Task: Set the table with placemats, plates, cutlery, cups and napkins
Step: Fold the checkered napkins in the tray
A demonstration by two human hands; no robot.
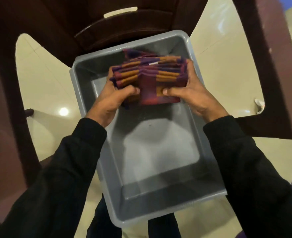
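A stack of folded napkins (147, 79) is being held over the far end of a grey tub (208, 172), clamped on either side by the left hand (114, 97) and the right hand (190, 93), thumbs pressed on top. The tub is sitting on a dark chair (117, 31). The napkin step is judged to be in hand; next, the stack needs carrying to the bench, which is not being shown.

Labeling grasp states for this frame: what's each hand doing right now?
Left hand: closed on the stack of folded cloths, gripping its left end over the grey tub.
Right hand: closed on the same stack, gripping its right end.
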